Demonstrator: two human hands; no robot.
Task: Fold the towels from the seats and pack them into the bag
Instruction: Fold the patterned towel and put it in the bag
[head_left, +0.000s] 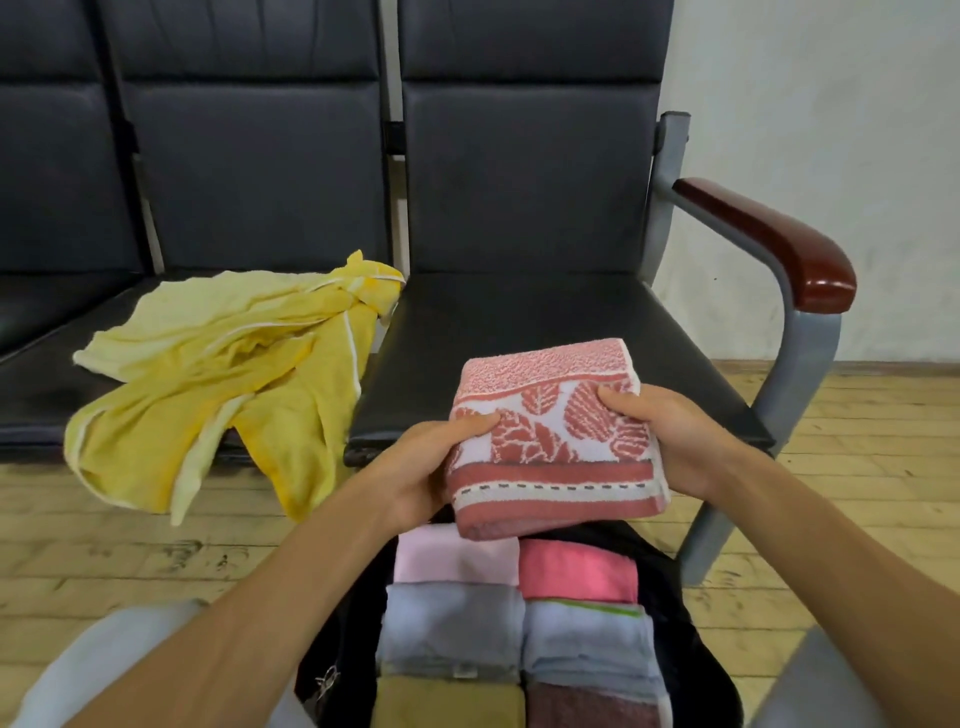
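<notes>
**Folded towel poised over the bag.** The folded coral-and-white, leaf-patterned terry towel (550, 447) was held in the air, just in front of the front edge of the right-hand black padded seat (545, 322). It overlapped the far edge of the open black fabric bag (340, 644) below. The left hand (423, 470) gripped its left end and the right hand (675, 441) its right end. Each thumb was pressed on top, and the fingers were curled underneath, mostly hidden. The towel's longer side appeared to run from hand to hand, with neither hand nearer. The bag lay below and towards the person, holding two columns of folded towels (452, 618). Placement probably required a move downwards and slightly back onto that layer. A crumpled yellow towel (218, 374) lay unfolded over the front edge of the neighbouring seat (47, 405).
</notes>
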